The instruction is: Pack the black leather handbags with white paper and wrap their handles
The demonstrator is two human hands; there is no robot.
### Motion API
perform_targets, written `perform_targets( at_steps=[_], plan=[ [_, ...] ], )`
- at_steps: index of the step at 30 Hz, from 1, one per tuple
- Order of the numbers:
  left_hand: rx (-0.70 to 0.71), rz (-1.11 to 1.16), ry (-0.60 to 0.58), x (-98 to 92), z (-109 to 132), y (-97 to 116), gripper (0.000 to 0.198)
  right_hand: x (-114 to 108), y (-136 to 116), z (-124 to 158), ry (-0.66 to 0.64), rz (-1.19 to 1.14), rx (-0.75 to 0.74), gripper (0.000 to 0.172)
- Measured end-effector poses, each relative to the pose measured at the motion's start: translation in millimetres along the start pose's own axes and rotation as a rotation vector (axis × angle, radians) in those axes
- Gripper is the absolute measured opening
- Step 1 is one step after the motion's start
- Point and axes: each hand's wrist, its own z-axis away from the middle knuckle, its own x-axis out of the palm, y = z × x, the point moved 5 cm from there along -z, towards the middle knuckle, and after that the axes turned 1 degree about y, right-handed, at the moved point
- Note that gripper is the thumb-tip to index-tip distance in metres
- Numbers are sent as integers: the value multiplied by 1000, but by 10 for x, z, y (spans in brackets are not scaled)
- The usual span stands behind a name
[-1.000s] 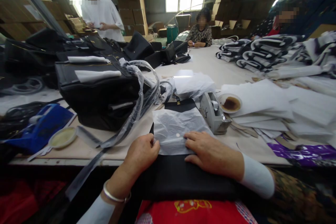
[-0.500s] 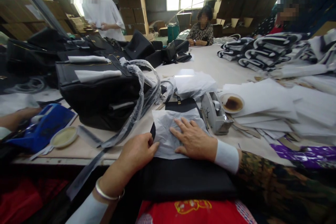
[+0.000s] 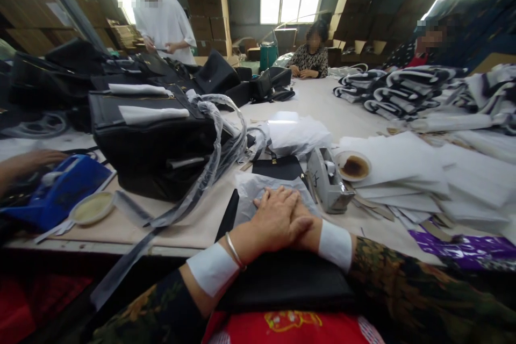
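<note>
A thin white sheet [image 3: 246, 189] lies over a black leather piece [image 3: 282, 279] at the table's front edge. My left hand [image 3: 274, 217], with a bracelet at the wrist, lies flat across my right hand, fingers stretched forward. Beneath it, my right hand [image 3: 308, 226] rests on the sheet, mostly covered by the left. Neither hand grips anything visible. Just beyond the sheet shows a black part with a small gold buckle [image 3: 274, 161]. A grey tape dispenser [image 3: 328, 183] stands close to the right of the sheet.
Left of my hands sits a large black bag [image 3: 149, 145] with plastic-wrapped handles. A blue tape dispenser [image 3: 64, 188] and a shallow dish [image 3: 92, 208] are further left, near another person's hand [image 3: 28, 164]. White sheets [image 3: 395, 161] and a dish of brown stuff [image 3: 353, 166] lie right.
My left hand has moved right, from the sheet's left edge to on top of my right hand, and its fingers have straightened. The other person's hand at the far left has shifted slightly.
</note>
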Motion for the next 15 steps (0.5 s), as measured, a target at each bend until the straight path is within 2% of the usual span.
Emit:
perform_targets(
  at_steps=[3, 5, 6, 8, 11, 15],
  plan=[
    [-14, -52, -24, 124, 38, -375, 69, -71, -77, -5, -317, 338, -154, 85],
    [-14, -107, -24, 140, 91, -500, 73, -162, -63, 35, -481, 656, -237, 84],
    [-13, -137, -25, 148, 110, -524, 75, -229, -44, 48, -507, 780, -250, 82],
    [-18, -197, -27, 175, 124, -528, 78, -380, 4, 58, -479, 906, -207, 81],
    [-32, -264, -6, 211, 101, -499, 76, -544, 75, 85, -446, 977, -134, 83],
    [-32, -294, 18, 168, 63, -531, 74, -631, 96, 131, -437, 1005, -106, 84]
  ],
)
